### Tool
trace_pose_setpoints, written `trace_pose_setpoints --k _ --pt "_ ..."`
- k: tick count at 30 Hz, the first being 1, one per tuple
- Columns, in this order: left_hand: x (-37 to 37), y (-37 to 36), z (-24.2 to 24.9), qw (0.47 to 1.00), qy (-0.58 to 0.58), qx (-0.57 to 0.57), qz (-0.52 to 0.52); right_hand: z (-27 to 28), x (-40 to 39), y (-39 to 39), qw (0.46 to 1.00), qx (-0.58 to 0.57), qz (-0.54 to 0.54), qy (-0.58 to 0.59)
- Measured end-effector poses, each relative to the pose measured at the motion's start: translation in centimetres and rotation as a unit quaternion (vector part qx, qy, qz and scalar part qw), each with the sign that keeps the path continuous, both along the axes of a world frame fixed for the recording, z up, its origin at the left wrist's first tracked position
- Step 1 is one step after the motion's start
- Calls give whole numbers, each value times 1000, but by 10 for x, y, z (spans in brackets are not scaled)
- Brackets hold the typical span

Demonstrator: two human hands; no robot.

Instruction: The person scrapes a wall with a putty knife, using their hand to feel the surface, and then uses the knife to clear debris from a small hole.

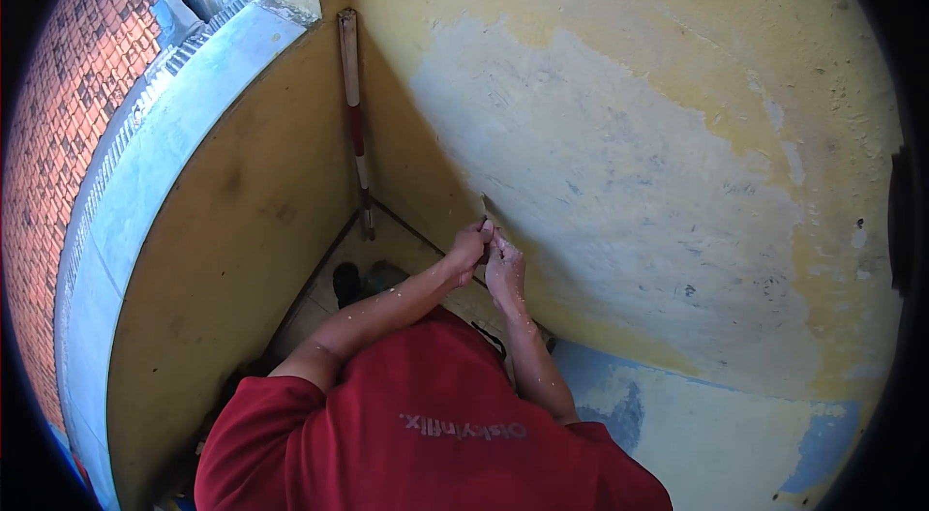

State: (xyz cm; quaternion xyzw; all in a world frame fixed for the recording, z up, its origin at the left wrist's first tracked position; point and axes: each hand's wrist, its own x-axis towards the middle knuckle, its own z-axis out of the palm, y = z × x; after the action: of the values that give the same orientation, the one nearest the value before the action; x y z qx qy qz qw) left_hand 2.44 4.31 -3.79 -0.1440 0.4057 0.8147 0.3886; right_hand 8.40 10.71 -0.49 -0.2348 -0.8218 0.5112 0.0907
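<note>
My left hand (469, 248) and my right hand (505, 271) are close together, fingers closed, low in front of the yellow wall. A small, thin scraper (485, 206) sticks up from between them, its tip at or very near the wall surface. Its handle is hidden in my fingers, so how the two hands share the grip is hard to make out. Pale flecks dot both forearms. Beside the hands, the wall (619, 182) shows a wide whitish patch where the yellow paint is gone, with a ragged yellow border.
A red-and-white pole (356, 124) stands in the corner. On the left, a low yellow parapet (232, 201) has a pale blue ledge (174, 158), with tiled roofs (82, 56) beyond. Dark footwear (346, 285) shows on the tiled floor (324, 293). Blue-and-cream wall (697, 424) lies at lower right.
</note>
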Motion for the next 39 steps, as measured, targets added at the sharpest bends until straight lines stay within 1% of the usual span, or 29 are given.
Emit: trace_pose_setpoints --k 1,2,3,4,5,6,8,9,11,12,14,15,17,18,19,20,22,23,24,26,28,30,31,33,34,35,36,38,39 --pt "1 1 2 1000 28 7 -7 43 -3 -9 996 -61 -23 -54" --pt "-2 0 3 1000 26 8 -3 30 -6 -4 996 -59 -19 -56" --pt "-5 0 -2 997 51 -57 -14 5 -9 3 998 4 10 -65" --pt "-9 1 -12 989 77 -122 -26 -1 -14 2 995 66 38 -72" --pt "-11 5 -31 997 37 -60 40 -9 -16 -2 994 59 33 -88" --pt "-10 1 -22 997 37 -58 47 -7 -15 -2 993 63 39 -87" --pt "-9 -9 11 999 -5 -34 -3 2 -11 -2 998 43 37 -20" --pt "-4 -5 14 1000 -6 -29 -3 14 -7 -2 1000 -15 10 -24" --pt "-4 2 20 999 26 -37 23 6 -14 4 999 9 24 -37" --pt "-10 1 8 999 25 -35 26 1 -15 2 998 26 32 -52" --pt "-21 -6 -30 997 6 -81 17 2 -21 -11 994 55 44 -78" --pt "-22 -12 -24 997 3 -82 3 6 -21 -15 994 52 43 -80" --pt "-14 -15 20 999 -2 -51 3 18 -18 -13 995 49 39 -82" --pt "-6 -12 32 1000 -10 -19 1 26 -7 -2 997 -10 13 -73" --pt "1 -7 32 999 7 13 -30 30 -2 5 996 -69 -12 -61" --pt "1 -3 31 999 9 15 -28 28 -3 6 996 -67 -10 -59" --pt "2 2 29 998 32 -55 -25 15 -3 9 998 0 -9 -69" --pt "-5 0 11 994 53 -97 -11 -6 -9 8 997 53 24 -57" --pt "-11 -1 -13 994 53 -99 -15 -9 -14 -1 997 51 21 -57" --pt "-18 -4 -47 998 25 -60 11 -10 -23 -17 993 66 23 -95" --pt "-7 -5 -3 999 -8 -38 39 4 -13 -8 995 64 18 -79" --pt "2 -5 29 1000 18 -18 -15 18 -2 4 998 -55 4 -32" --pt "2 -4 32 1000 6 -6 -19 28 -2 4 999 -21 7 -30" --pt "-10 -8 19 999 -1 -32 -3 8 -14 2 999 -1 24 -36" --pt "-15 -9 5 998 -7 -57 14 -8 -20 1 998 20 41 -42" --pt "-20 -3 -26 996 -13 -73 45 -25 -26 -3 996 40 31 -70" --pt "-19 -2 -23 996 -12 -75 38 -20 -25 -3 997 37 24 -69" --pt "-14 1 -17 997 -31 -28 63 -7 -18 0 996 58 35 -60" --pt "-7 3 -7 1000 4 -6 26 6 -12 9 994 31 51 -86"
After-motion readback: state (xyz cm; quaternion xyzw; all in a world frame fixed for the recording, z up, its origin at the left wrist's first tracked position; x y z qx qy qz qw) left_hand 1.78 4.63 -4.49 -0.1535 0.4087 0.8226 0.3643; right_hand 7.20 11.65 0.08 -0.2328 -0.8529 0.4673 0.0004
